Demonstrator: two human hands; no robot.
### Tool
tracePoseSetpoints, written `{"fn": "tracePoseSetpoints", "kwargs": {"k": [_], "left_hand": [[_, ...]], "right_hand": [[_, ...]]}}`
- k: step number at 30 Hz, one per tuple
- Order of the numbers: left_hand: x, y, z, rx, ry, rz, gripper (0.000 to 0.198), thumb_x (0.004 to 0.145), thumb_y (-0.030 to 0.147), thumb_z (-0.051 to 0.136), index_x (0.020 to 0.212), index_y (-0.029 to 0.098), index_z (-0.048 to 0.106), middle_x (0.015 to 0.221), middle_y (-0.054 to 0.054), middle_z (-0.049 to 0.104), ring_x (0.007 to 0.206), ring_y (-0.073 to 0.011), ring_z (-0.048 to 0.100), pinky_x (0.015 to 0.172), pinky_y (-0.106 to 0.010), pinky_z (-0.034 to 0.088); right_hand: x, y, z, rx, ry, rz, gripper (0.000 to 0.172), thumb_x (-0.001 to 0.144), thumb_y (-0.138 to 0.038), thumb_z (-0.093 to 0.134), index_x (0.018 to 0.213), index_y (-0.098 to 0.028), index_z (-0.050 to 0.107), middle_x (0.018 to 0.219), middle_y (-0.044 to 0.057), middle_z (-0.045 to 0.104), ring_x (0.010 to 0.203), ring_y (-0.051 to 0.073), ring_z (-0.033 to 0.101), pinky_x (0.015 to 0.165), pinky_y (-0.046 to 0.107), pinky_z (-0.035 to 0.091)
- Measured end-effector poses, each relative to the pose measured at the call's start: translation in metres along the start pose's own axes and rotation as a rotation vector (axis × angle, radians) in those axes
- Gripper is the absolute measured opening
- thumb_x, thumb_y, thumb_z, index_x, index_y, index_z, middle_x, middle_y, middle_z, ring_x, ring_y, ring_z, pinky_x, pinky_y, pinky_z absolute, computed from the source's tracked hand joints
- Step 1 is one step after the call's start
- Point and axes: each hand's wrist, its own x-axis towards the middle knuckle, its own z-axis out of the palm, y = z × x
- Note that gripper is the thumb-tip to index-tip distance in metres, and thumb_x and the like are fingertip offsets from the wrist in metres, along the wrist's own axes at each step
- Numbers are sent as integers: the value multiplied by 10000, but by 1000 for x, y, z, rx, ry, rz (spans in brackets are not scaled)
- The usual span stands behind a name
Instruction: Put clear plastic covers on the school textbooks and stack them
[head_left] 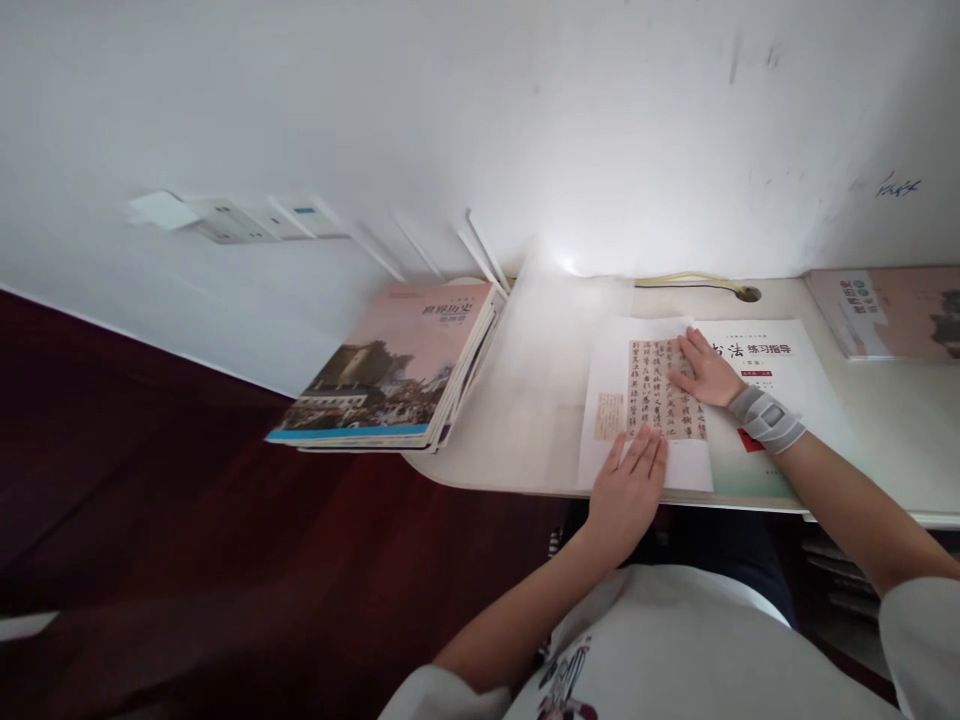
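Plainly, the work in hand is flattening paper: on the pale tabletop [885, 440], which runs along the wall, a stack of textbooks [390, 375] hangs over the left end and another book [892, 310] lies at the far right. Between them a translucent plastic folder [540, 380] lies flat; whether anything is inside it I cannot tell. Just beside it sits a white calligraphy workbook [780, 370], and over its left part lies a loose calligraphy sheet [645, 395], near the front edge. Both hands are spread open and grip nothing: the left hand [630, 480] presses the sheet's near edge, the right hand [705, 370], above a grey wrist brace [765, 418], rests palm-down on its upper right. Moving such thin paper would, I judge, call for a light, even touch.
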Motion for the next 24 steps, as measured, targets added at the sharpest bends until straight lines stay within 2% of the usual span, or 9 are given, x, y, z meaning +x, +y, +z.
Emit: {"fn": "tracePoseSetpoints", "kwargs": {"k": [4,7,9,15,19,24], "left_hand": [[-1,-1,-3,-2,20,-47,363,904,102,365,1212,92,556,1275,-129,570,1259,-216,462,1089,-433,334],[-3,2,-1,-7,86,-77,371,900,91,383,1238,107,536,1307,-114,544,1295,-217,414,1109,-449,299],[-5,4,1,-21,117,-66,361,901,96,398,1232,118,538,1315,-102,539,1309,-222,391,1109,-455,298],[-13,3,8,-64,102,-70,333,891,102,420,1181,155,574,1300,-97,556,1294,-237,415,1091,-487,312],[-17,-3,8,-110,120,4,293,893,106,429,1129,142,600,1248,-97,600,1262,-214,459,1098,-457,309],[-22,-7,10,-85,153,-123,358,865,45,405,1172,101,580,1236,-150,595,1278,-227,434,1100,-475,297]], "right_hand": [[-1,0,-1,29,-16,-39,858,798,-700,372,1406,-95,348,1503,176,241,1397,344,151,1120,533,220],[-3,-3,-3,59,-21,-77,837,810,-702,346,1423,-132,325,1505,148,253,1399,316,162,1123,512,230],[-3,-4,-3,48,-16,-89,832,815,-698,338,1424,-131,324,1503,149,258,1399,318,161,1124,510,228],[-3,-7,2,-50,-22,-127,849,816,-692,341,1382,-60,384,1486,197,272,1394,346,161,1124,508,221],[-5,-14,5,-88,-6,-150,771,861,-643,292,1394,-92,372,1493,176,270,1397,320,170,1123,508,214],[-3,-12,6,-10,92,-48,848,836,-692,256,1384,-56,376,1483,204,274,1389,337,193,1114,505,244]]}}
